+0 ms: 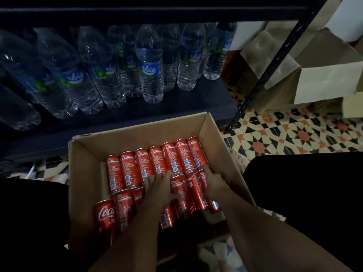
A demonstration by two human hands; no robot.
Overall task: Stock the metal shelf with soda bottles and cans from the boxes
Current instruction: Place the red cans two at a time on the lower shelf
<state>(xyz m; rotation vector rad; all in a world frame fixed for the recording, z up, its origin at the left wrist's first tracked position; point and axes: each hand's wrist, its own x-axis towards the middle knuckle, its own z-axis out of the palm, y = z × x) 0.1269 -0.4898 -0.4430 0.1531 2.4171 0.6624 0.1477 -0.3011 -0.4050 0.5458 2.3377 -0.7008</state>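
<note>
A head-worn camera looks down into an open cardboard box [84, 173] sitting on the floor between the person's knees, just in front of a dark metal shelf [137, 122]. The box holds red soda cans [170, 160] lying on their sides in rows: a far row of seven side by side, and a nearer row partly hidden under the hands. One can [105, 214] at the near left shows a white Coca-Cola script.

Both bare forearms reach into the box from the near edge. The left hand [161, 190] rests on top of the cans in the middle of the near row, its fingers [157, 178] spread apart and laid flat over them, not wrapped round any one can. The right hand [213, 183] lies on the cans at the right side of the box, next to the box wall; its fingers [206, 170] curve down over the can tops, but whether they grip one cannot be told.

On the low shelf beyond the box stand clear water bottles [151, 65] with blue labels, upright at the centre and right, while those at the left appear to lean. To the far right, beside a slanted shelf post [275, 61], stand open empty cardboard boxes [324, 79] on a patterned tile floor [294, 132] of black, cream and orange.
</note>
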